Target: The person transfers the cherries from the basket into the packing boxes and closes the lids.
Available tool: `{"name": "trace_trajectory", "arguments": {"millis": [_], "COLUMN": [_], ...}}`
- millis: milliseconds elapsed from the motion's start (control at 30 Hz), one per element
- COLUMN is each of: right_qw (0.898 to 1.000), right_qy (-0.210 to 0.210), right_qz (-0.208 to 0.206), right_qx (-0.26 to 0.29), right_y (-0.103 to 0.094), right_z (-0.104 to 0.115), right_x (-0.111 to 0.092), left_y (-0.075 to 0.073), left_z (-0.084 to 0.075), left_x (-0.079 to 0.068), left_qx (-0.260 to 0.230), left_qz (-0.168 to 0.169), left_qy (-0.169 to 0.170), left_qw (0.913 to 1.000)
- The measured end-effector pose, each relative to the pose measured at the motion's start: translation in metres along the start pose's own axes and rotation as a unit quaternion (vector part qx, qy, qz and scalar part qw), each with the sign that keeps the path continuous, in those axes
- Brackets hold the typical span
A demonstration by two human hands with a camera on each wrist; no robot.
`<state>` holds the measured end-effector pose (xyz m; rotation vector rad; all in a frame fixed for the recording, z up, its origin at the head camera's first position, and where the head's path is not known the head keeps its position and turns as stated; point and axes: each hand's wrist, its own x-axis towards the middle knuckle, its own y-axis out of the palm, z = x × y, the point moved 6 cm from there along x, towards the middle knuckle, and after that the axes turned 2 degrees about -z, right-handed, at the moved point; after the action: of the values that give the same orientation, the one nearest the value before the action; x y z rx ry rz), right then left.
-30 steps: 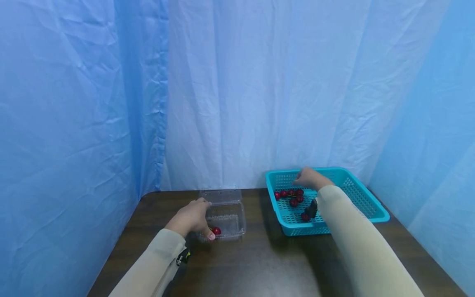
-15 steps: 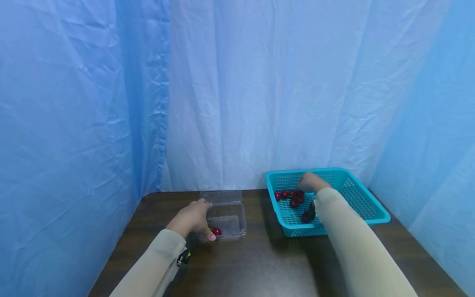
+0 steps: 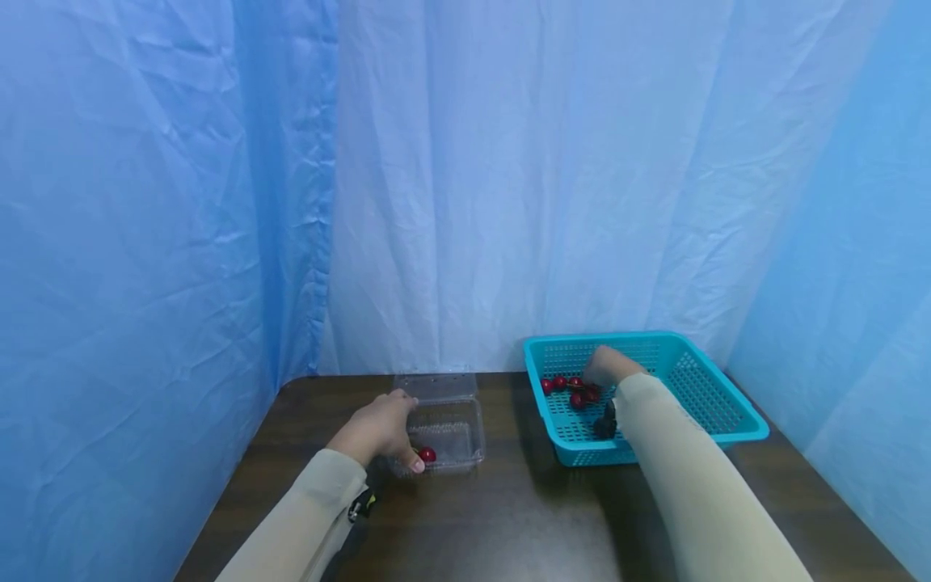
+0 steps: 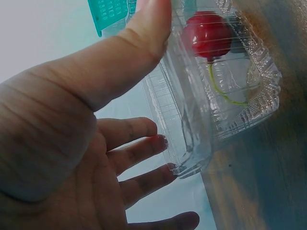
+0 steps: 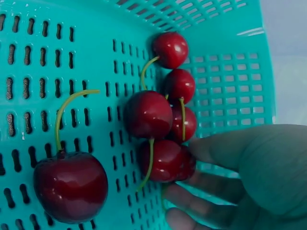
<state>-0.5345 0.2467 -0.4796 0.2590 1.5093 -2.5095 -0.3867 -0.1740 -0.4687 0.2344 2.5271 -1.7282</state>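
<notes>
My left hand [image 3: 378,424] spans the left side of a clear plastic clamshell box [image 3: 478,432], fingers [image 4: 144,151] fairly straight, tips at its edge, thumb near the front corner. A red cherry [image 4: 208,36] with a green stem lies inside the box. My right hand [image 3: 609,368] reaches down into a teal basket [image 3: 556,436]. Its thumb and fingers close on either side of a dark red cherry [image 5: 187,165] at the end of a cluster; the fingers partly hide that cherry. Beside it are several more cherries [image 5: 147,114].
A single cherry [image 5: 71,187] with a curved stem lies apart from the cluster on the basket floor. The box's lid [image 3: 436,386] is folded back on the dark wooden table [image 3: 494,525]. Blue-white curtains [image 3: 494,178] enclose the table's back and sides.
My right hand has moved down and slightly toward me within the basket, onto the cherry cluster. The left hand has stayed at the box.
</notes>
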Motion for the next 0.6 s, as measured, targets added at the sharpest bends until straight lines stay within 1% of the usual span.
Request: {"name": "trace_trajectory", "arguments": {"millis": [267,500,600], "right_qw": [1.0,0.999,0.999], "right_qy": [0.011,0.034,0.033], "right_qz": [0.004,-0.005,-0.004], "right_qx": [-0.001,-0.012,-0.015], "right_y": [0.0035,0.0071,0.0069], "right_z": [-0.0036,-0.0079,-0.0083], "right_x": [0.0032,0.0076,0.0068], "left_y": [-0.0002,-0.0005,-0.0001], "left_z": [0.0006,0.0014,0.0012], "left_x": [0.0006,-0.0004,-0.0007], "left_qx": [0.004,0.002,0.004], "left_qz": [-0.001,-0.001,-0.002], "left_qy": [0.0,0.0,0.001], "left_qw": [1.0,1.0,1.0]}}
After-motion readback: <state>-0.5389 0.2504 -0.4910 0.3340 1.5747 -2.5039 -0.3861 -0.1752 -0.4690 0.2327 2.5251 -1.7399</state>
